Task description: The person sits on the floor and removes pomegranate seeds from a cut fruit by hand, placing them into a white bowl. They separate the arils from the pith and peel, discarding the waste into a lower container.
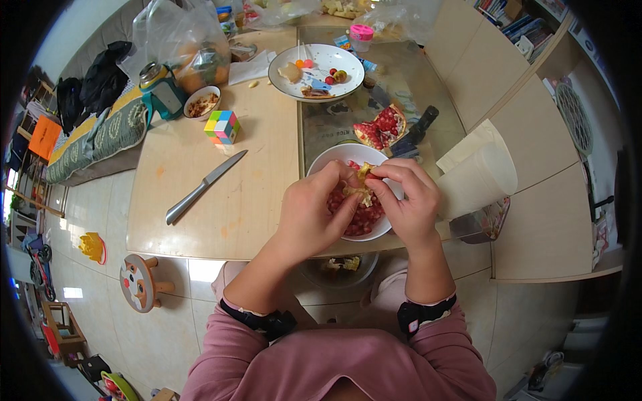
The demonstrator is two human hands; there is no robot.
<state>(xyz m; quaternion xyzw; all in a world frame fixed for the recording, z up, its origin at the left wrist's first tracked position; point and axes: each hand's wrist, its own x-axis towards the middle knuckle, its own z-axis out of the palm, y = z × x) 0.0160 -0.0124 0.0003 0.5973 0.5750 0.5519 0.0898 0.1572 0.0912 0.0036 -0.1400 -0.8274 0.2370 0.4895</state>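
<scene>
Over a white bowl (321,159) of red pomegranate seeds (362,219), my left hand (321,203) pinches a yellowish piece of pomegranate rind (364,191) between thumb and forefinger. The thumb and forefinger of my right hand (409,198) meet at the other side of that piece, by a dark red seed. Behind the bowl lies an opened chunk of pomegranate (383,126), its seeds still in the rind. Below the table edge, between the knees, a clear basin (368,270) holds rind scraps (346,263).
A metal knife (205,186) lies left, near a puzzle cube (221,127) and a small bowl (202,103). A plate (316,72) with fruit and lollipops stands behind. A tissue roll (476,178) and plastic container (481,223) are right; a bottle (163,90) stands far left.
</scene>
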